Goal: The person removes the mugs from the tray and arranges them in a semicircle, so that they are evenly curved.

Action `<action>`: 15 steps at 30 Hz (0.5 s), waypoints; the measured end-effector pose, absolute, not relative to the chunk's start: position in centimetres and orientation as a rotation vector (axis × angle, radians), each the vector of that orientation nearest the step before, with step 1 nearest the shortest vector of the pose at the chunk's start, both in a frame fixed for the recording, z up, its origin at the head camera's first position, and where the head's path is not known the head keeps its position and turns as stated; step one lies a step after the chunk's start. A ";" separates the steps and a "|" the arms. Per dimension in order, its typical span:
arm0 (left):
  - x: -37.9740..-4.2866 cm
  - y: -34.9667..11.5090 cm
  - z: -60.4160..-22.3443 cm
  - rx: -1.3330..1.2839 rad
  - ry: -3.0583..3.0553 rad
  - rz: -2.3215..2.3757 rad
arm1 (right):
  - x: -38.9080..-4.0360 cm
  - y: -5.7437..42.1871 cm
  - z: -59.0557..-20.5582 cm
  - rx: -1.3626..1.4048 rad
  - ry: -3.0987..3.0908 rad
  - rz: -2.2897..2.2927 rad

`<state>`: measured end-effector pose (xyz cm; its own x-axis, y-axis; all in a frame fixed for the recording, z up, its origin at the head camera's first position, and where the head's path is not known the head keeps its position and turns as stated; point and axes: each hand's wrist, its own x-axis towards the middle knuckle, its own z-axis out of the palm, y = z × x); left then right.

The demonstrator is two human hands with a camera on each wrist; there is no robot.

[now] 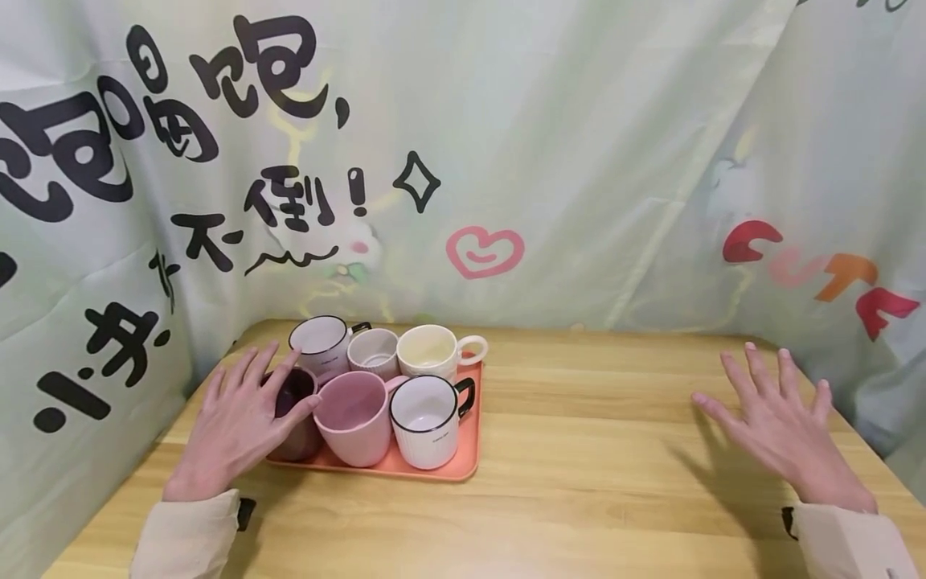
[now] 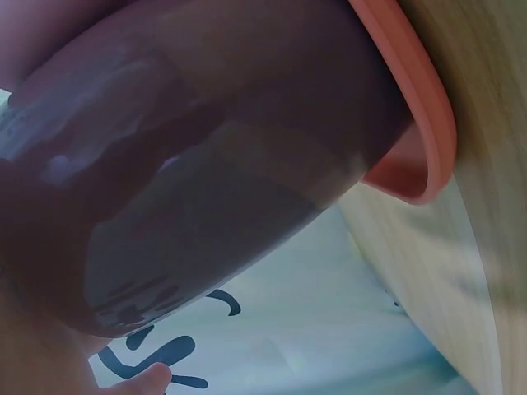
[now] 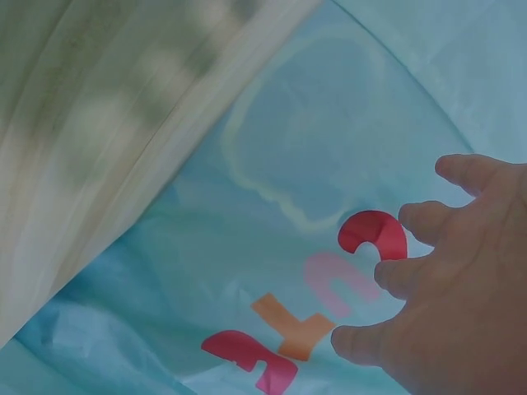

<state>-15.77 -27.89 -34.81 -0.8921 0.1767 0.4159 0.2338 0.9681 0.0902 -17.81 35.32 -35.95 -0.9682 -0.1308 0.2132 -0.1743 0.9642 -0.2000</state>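
My left hand (image 1: 242, 414) hovers with spread fingers at the dark brown mug (image 1: 298, 426), its thumb reaching toward the pink mug (image 1: 358, 422). Close up in the left wrist view, the glossy dark mug (image 2: 230, 164) fills most of the picture, and a few fingertips (image 2: 148, 380) show past its rim. That mug stands upright at the front left of a coral tray (image 1: 469, 462), partly hidden by the hand. Held over the right side of the table, my right hand (image 1: 784, 422) has its fingers spread and holds nothing; the right wrist view shows those fingers (image 3: 403, 280) against the curtain.
On the tray, a black-rimmed white mug (image 1: 427, 426) stands front right. Behind are a black-rimmed mug (image 1: 318, 342), a pale ribbed cup (image 1: 374, 350) and a cream mug (image 1: 427, 350). A printed curtain (image 1: 564, 161) hangs behind the wooden table (image 1: 579, 482).
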 end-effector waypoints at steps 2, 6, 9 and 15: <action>-15.8 -27.9 -34.7 -0.295 -2.699 -0.193 | -18.1 35.1 -35.8 0.240 -2.914 0.323; -16.0 -27.8 -34.4 -0.307 -2.695 -0.205 | -18.5 34.8 -35.7 0.267 -2.920 0.334; -16.3 -27.9 -34.1 -0.337 -2.684 -0.267 | -18.6 34.4 -35.6 0.296 -2.927 0.443; -15.8 -29.9 -33.5 -0.291 -2.591 -0.510 | -19.4 32.5 -34.6 0.379 -2.879 0.811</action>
<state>-15.78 -29.88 -33.51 -0.8621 0.1121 0.4943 0.2910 0.9079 0.3017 -19.39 32.51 -34.55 -0.9606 -0.2050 0.1876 -0.2728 0.8246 -0.4956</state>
